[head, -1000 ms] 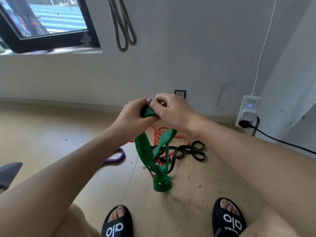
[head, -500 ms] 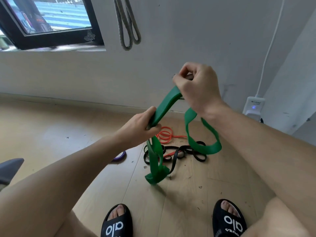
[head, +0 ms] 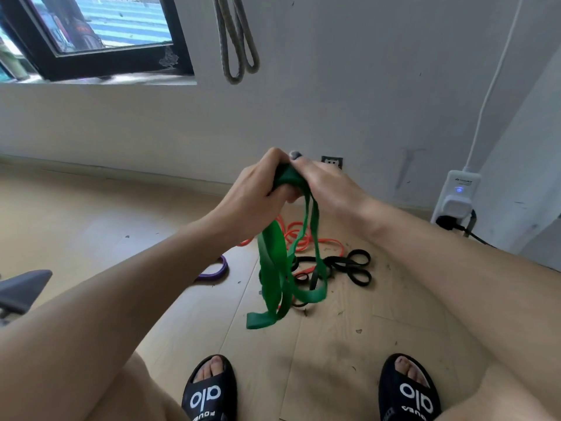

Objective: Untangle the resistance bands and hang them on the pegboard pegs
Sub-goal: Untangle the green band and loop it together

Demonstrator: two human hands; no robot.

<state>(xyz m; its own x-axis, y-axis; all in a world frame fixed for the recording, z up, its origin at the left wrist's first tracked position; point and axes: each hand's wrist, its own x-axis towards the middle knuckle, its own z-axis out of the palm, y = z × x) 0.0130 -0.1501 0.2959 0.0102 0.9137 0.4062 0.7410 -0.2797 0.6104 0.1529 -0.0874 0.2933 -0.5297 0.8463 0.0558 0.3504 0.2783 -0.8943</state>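
black slides with white lettering are seen nearest, one on each foot, planted on the pale wooden floor. a grey object is cut off by the left edge. further out, the green band is held up in mid-air at the centre of the scene, its top bunched between two hands brought close together. the left hand is curled round the gathered top of the band, and the right hand is closed on the same bunch from the right, thumb laid over it. several green loops are let hang down from the grip, the lowest fold ending above the floor between the feet and the heap beyond.

behind the hanging loops, a black band is spread on the floor in tangled loops, with an orange band coiled just beyond it and crossed with it. a purple band is partly hidden by the left forearm, left of the heap.

at the far wall, a white plug adapter with a blue light is set at the right, a white cable being run up from it. a small wall socket is seen just past the right hand. higher up, a grey band is hung in two loops on the wall, right of a dark-framed window.
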